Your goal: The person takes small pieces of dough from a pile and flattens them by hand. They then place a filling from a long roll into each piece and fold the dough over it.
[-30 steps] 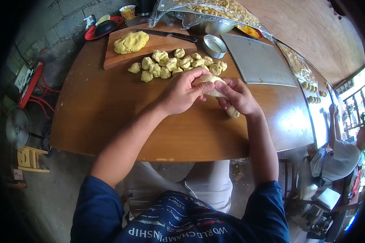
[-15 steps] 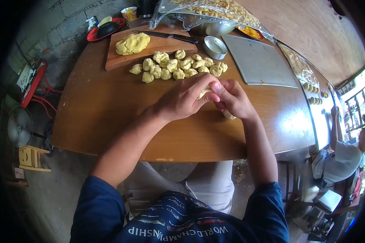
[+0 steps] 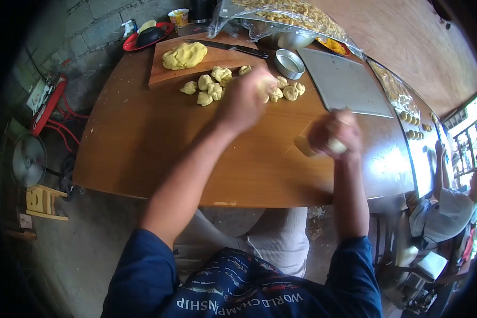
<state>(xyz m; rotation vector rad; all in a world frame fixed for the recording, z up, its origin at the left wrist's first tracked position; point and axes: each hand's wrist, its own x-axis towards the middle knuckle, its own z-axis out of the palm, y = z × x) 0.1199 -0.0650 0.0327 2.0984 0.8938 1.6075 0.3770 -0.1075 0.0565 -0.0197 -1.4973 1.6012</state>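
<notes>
My left hand (image 3: pixel 245 102) is stretched out, blurred, over a pile of small yellow dough pieces (image 3: pixel 211 88) on the round wooden table (image 3: pixel 143 143). Its fingers lie on the pile's middle; whether they grip a piece is unclear. My right hand (image 3: pixel 335 133) hovers above the table to the right, closed around a pale roll of dough (image 3: pixel 303 146) that sticks out on its left side. A big yellow dough lump (image 3: pixel 184 55) rests on a wooden cutting board (image 3: pixel 217 57) behind the pile.
A knife (image 3: pixel 233 47) lies on the board. A round metal tin (image 3: pixel 289 63) and a grey metal sheet (image 3: pixel 347 85) sit to the right, a plastic bag of snacks (image 3: pixel 286 13) behind. A red plate (image 3: pixel 143 37) is far left. Another person (image 3: pixel 450 209) sits lower right.
My hands were together working one dough piece. They have parted: the left hand moved forward to the pile, the right hand moved right with the dough in it.
</notes>
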